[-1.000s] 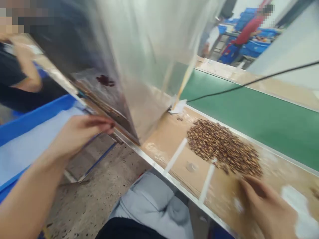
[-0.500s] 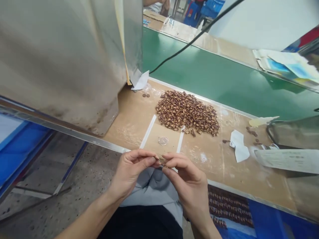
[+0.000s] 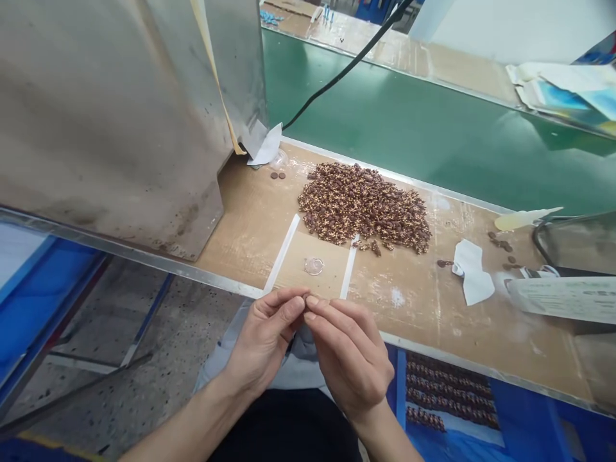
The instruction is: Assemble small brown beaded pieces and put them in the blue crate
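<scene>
My left hand [image 3: 262, 333] is closed in a pinch, thumb against forefinger, in front of the table's near edge. Facing it, my right hand [image 3: 349, 350] is also pinched, its fingertips meeting those of the left. Between them is a small brown part [image 3: 307, 298], almost wholly covered by the fingers. Just beyond the hands, a clear round ring-like piece [image 3: 314, 266] lies on brown board between two white tape strips. Farther back spreads a heap of small dark brown parts with gold-coloured bits [image 3: 363, 205], with a few loose ones at its front edge.
A large metal housing [image 3: 110, 122] stands at left. Behind the heap runs a green surface [image 3: 385, 115], crossed by a black cable [image 3: 346, 67]. White paper [image 3: 474, 273], a pale bottle [image 3: 524, 219] and brown discs lie right. Below, a blue tray [image 3: 520, 410] holds rows of brown parts.
The right fingers have closed in toward the left fingertips, covering more of the small part. The camera view has shifted slightly; the heap and ring-like piece look undisturbed.
</scene>
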A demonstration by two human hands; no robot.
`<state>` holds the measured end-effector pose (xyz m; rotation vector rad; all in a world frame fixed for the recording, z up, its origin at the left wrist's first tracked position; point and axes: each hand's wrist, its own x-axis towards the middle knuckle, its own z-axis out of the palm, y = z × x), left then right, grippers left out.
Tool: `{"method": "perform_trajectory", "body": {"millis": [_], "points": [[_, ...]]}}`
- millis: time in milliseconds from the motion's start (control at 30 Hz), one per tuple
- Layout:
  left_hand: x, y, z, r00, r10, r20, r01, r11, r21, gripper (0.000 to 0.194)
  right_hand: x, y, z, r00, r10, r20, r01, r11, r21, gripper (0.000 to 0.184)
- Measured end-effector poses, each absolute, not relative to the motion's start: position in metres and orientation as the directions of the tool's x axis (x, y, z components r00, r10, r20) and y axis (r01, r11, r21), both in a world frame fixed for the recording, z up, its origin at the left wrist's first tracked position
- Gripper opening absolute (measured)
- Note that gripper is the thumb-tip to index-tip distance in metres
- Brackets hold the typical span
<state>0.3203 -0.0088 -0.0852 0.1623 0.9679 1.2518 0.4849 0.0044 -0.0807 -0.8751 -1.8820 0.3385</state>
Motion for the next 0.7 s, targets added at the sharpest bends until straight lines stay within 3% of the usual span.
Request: {"method": "perform_trajectory", "body": {"millis": [167,333,500,700], "points": [[0.313,-0.003,-0.092,0.071,0.874,-0.481,-0.808,0.333,0.486,0.033,0.507,0.016,-0.075,-0.195,0.788,0.584,0.382,0.609,-0.695,0.04],[0.297,0.007,-0.098,0.154,0.897,-0.415,-0.819,0.35,0.455,0.03,0.557,0.05,-0.089,-0.103,0.857,0.504,0.647,0.443,-0.621,0.009],[0.285,0.013,-0.101,0.163,0.908,-0.385,-0.803,0.349,0.484,0.029,0.577,0.063,-0.119,-0.138,0.867,0.478,0.68,0.434,-0.591,0.01],[0.268,0.025,-0.105,0.123,0.939,-0.322,-0.739,0.303,0.602,0.032,0.569,0.056,-0.122,-0.013,0.929,0.371,0.606,0.302,-0.736,0.015]]}}
